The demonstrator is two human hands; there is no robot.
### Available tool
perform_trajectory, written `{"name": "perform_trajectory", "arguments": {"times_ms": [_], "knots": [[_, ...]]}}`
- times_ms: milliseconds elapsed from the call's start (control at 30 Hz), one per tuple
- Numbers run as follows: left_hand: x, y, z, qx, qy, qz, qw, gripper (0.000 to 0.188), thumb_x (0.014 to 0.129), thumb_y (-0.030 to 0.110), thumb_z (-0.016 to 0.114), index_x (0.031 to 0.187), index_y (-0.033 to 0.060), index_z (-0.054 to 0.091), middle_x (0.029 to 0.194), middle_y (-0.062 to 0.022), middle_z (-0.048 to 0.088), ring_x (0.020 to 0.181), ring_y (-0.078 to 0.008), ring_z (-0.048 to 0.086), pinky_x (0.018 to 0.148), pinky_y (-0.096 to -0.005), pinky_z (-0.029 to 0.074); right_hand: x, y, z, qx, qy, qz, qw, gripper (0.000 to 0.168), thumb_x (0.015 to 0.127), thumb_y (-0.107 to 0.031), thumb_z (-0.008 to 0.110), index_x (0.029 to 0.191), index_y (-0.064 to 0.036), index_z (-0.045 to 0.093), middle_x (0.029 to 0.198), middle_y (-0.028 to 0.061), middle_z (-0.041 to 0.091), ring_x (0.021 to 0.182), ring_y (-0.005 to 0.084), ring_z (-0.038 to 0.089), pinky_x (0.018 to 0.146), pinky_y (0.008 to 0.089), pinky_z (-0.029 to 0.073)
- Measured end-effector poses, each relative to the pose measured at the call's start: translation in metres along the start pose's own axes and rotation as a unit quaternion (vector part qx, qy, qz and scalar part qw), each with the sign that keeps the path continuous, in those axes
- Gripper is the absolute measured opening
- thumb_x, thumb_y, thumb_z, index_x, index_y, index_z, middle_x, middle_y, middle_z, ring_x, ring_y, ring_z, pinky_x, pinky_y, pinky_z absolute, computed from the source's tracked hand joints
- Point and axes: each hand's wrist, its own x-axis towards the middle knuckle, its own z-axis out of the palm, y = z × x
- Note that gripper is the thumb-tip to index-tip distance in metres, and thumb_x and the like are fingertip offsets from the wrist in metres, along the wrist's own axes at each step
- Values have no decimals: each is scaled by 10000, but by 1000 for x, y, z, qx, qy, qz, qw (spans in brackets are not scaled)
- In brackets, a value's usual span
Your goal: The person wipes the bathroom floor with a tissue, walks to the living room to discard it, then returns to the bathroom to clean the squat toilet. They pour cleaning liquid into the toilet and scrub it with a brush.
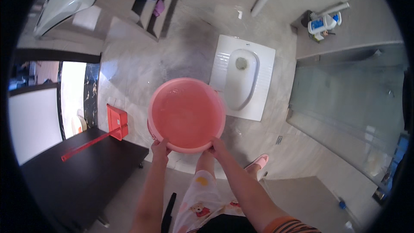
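Both of my hands grip the near rim of a round pink plastic bucket [187,113], seen from above, with what looks like water inside. My left hand [160,150] closes on the rim at its lower left, by the bucket's handle. At the lower right of the rim, my right hand [217,148] holds on, partly hidden beneath it. Beyond the bucket, to the right, a white ceramic squat toilet [266,81] is set in the grey tiled floor; the bucket's right side overlaps its near left corner in view.
A red long-handled dustpan [117,121] stands at left beside a dark cabinet [97,168]. A vanity with an open drawer [150,22] is at upper left. Cleaning bottles [320,24] rest on a ledge at upper right, above a glass panel [343,87]. A floor drain [279,140] lies right.
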Motion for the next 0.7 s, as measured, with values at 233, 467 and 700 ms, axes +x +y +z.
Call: {"name": "perform_trajectory", "arguments": {"times_ms": [233, 467, 700], "knots": [[41, 5, 2, 16, 40, -44, 998, 263, 723, 80, 601, 958, 38, 490, 842, -69, 545, 695, -163, 567, 557, -268, 514, 29, 11, 24, -40, 3, -67, 997, 201, 724, -106, 536, 887, 11, 517, 783, 84, 554, 567, 176, 547, 472, 299, 487], [80, -15, 16, -69, -8, -95, 993, 268, 760, 61, 531, 1016, 43, 453, 907, -84, 524, 730, -174, 559, 570, -300, 509, 45, -17, 34, -76, 115, -71, 988, 119, 721, -105, 526, 774, -2, 553, 687, 84, 548, 560, 177, 549, 396, 311, 420], [54, -37, 7, -35, -24, -57, 998, 226, 755, 70, 553, 957, 30, 460, 810, -66, 539, 661, -163, 558, 537, -289, 507, 27, -5, -8, -141, 33, 3, 989, 127, 751, -146, 525, 826, -49, 551, 716, 40, 529, 603, 172, 551, 517, 278, 478]]}}
